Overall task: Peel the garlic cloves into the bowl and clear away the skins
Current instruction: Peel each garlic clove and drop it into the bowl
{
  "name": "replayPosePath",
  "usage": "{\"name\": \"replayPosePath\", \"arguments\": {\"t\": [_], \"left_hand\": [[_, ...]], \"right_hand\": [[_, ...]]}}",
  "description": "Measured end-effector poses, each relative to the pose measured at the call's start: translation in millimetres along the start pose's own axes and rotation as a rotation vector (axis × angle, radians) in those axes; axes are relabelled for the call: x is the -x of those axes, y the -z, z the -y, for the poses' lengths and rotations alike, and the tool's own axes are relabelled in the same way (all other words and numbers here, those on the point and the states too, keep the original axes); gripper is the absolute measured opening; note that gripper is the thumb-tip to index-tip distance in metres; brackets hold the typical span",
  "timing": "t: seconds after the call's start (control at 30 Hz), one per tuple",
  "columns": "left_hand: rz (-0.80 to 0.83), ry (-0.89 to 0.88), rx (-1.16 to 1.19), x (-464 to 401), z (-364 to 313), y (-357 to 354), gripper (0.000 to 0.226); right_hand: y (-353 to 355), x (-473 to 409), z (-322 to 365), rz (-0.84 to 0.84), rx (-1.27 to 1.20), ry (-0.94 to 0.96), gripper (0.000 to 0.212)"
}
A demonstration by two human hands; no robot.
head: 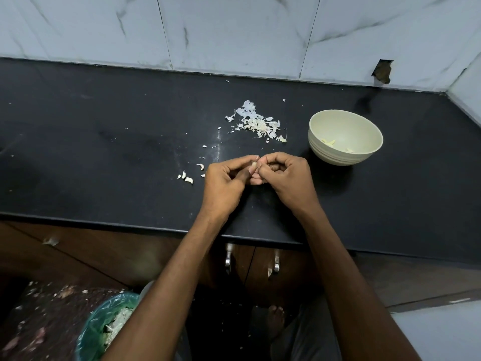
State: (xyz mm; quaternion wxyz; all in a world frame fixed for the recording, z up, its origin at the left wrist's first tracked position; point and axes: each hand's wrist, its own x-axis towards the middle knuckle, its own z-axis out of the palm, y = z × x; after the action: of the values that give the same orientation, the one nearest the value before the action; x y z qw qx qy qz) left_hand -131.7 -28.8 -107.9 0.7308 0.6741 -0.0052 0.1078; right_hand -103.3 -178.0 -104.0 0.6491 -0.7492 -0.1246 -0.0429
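Both hands pinch one small pale garlic clove [253, 166] mid-bench near front edge: left hand [223, 182] steadies, right hand [285, 178] picks skin. Cream ribbed bowl [364, 155] sits right, papery white skins [256, 123] piled behind.

Both forearms are extended fwd, wrists angled inward so hands meet at centre. Left hand [223, 182] & right hand [286, 178] are curled, fingertips pinched together on a small clove [253, 165].

Home kitchen: black stone counter [104, 157], marble-look wall tiles [234, 35], wooden cabinets [260, 272] beneath.
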Motion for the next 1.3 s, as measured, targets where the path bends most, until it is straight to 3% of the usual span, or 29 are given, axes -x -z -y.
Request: {"name": "replayPosePath", "arguments": {"t": [0.43, 0.87, 1.03, 1.2, 1.3], "left_hand": [[-0.075, 0.06, 0.18, -1.7, -2.3, 0.7, 0.021], [-0.063, 0.09, 0.314, -4.3, -1.2, 5.4, 0.019], [-0.129, 0.095, 0.305, -5.2, -3.0, 4.9, 0.011], [-0.151, 0.101, 0.268, -5.4, -1.6, 3.7, 0.01], [-0.184, 0.072, 0.274, -6.9, 0.5, 4.9, 0.013]], "right_hand": [[-1.3, 0.4, -4.6, -0.064, 0.091, 0.023, 0.006], [-4.6, 3.3, -3.2, -0.12, 0.305, 0.224, 0.006], [-8.4, 6.4, 2.0, -0.081, 0.284, 0.297, 0.028], [-7.5, 7.6, 3.8, -0.027, 0.257, 0.293, 0.019], [-6.4, 4.9, 2.9, -0.075, 0.167, 0.148, 0.009]]}}
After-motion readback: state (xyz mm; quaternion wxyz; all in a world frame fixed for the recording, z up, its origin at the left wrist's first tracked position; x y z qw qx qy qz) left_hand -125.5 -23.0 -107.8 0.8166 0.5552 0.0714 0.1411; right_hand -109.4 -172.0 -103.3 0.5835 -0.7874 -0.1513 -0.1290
